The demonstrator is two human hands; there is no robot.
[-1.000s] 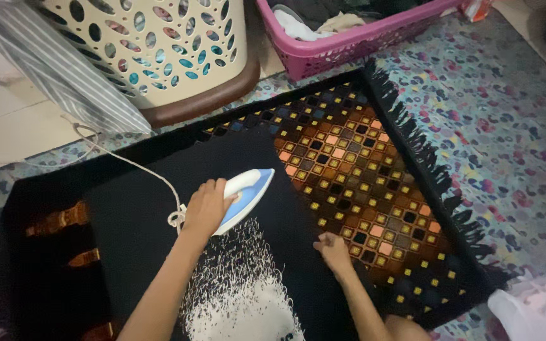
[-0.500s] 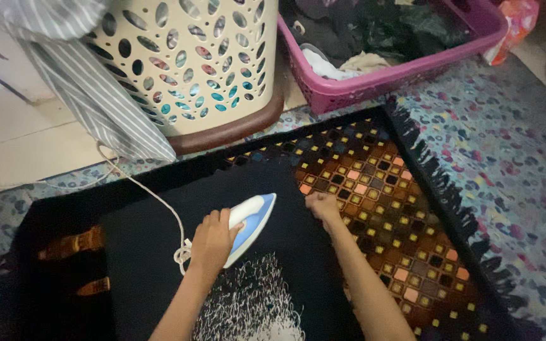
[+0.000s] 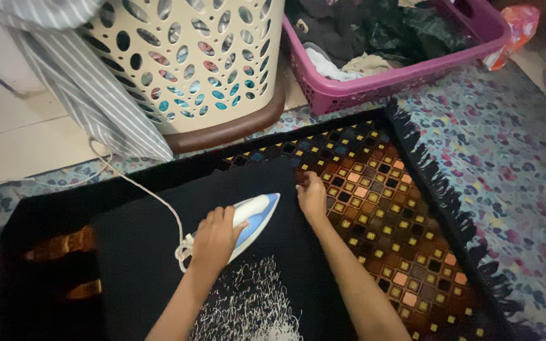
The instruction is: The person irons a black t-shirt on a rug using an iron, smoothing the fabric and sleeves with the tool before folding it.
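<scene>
Two hands are busy on a black shirt point(image 3: 146, 252) spread over a dark patterned mat point(image 3: 399, 227). On the shirt sits a white and blue iron point(image 3: 255, 221). The left hand point(image 3: 213, 239) is wrapped tight around the iron. The right hand point(image 3: 311, 196) pinches the shirt's edge beside the iron. Behind the shirt stand a cream basket point(image 3: 197, 57) and a pink basket point(image 3: 406, 72).

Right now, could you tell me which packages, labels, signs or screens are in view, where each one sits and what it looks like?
Crinkled plastic packet: top right corner, on the floor just outside the pink laundry basket; bright orange-red with white and pale patches, partly cut off by the frame edge.
No labels, signs or screens can be made out anywhere else in view.
</scene>
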